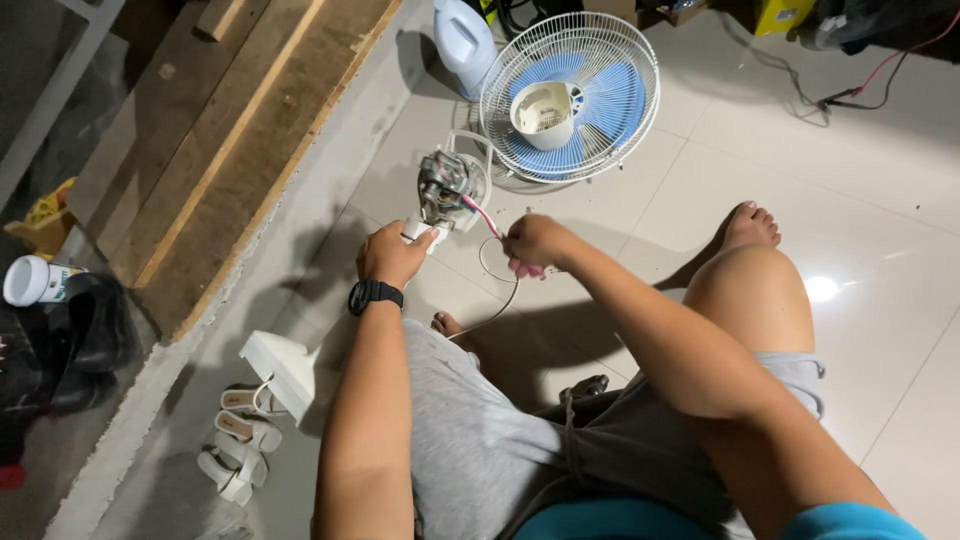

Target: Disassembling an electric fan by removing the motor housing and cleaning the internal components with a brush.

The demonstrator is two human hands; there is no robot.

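Observation:
A bare fan motor (443,187) with exposed windings stands on the tiled floor in front of me. My left hand (392,252), with a black watch at the wrist, grips the white housing at the motor's base. My right hand (534,243) is closed on a pink-handled tool or wire that runs up to the motor. A thin white cable (497,300) loops down from my right hand toward my lap. Just behind the motor lies the fan's white grille with blue blades (570,96).
A white plastic jug (464,38) stands behind the fan. A raised concrete ledge with wooden planks (225,140) runs along the left. Sandals (238,440) and a white block (283,365) lie by my left arm. Cables (850,90) trail at top right.

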